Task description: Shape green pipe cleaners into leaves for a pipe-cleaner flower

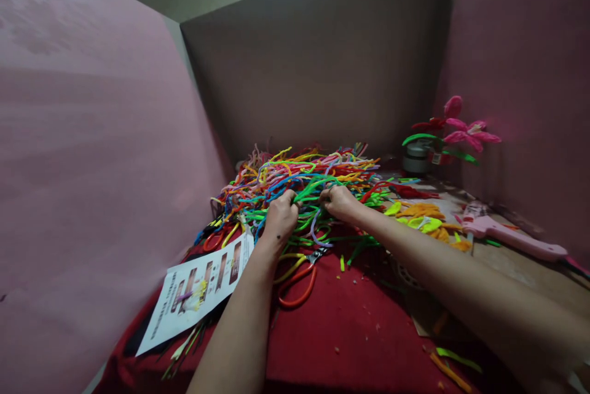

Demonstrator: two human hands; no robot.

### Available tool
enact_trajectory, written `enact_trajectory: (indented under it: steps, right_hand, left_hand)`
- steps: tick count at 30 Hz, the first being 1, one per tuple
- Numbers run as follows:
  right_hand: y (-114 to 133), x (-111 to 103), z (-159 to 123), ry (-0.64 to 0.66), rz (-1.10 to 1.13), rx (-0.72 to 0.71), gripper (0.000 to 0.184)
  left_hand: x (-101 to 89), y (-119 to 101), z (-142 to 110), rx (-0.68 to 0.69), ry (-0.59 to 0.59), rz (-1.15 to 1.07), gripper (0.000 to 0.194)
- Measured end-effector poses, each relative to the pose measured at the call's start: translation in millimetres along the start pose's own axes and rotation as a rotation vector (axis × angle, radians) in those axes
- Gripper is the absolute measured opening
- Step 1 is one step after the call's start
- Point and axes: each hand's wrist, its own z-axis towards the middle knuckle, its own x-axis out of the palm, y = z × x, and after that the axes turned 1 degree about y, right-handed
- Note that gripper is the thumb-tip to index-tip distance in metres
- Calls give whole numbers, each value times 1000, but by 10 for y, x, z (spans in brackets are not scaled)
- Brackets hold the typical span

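Observation:
A big tangled heap of pipe cleaners (276,176) in many colours covers the back of the red cloth. At its front edge my left hand (282,214) is closed on green pipe cleaners (312,187). These stretch across toward my right hand (342,202), whose fingers are pinched at their other end. My fingertips are partly hidden, so the exact number of strands held is unclear. Just below a hanging lilac pipe cleaner (315,229) lie scissors with red and yellow handles (299,286), near my left wrist. Another pair of scissors (216,239) lies partly under the heap.
A printed sheet (198,295) lies on the left of the red cloth (341,332). To the right are orange and yellow fuzzy pieces (426,219), a pink glue gun (516,237) and a pink fuzzy flower (472,131) beside a grey cylinder (416,159). Pink panels rise on both sides.

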Motion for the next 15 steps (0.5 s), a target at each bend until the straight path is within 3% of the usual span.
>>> enact_trajectory:
  steps: [4,10,15]
  right_hand:
    - [-16,14,-10,14,25,-2,22]
    - [-4,-1,-9,0,32,-5,23]
    - [-12,6,-6,21,44,8,21]
  left_hand:
    - [66,1,-12,31,85,46,15]
    - [51,51,21,-24,90,102,23]
    - [55,47,-11,16,140,125,18]
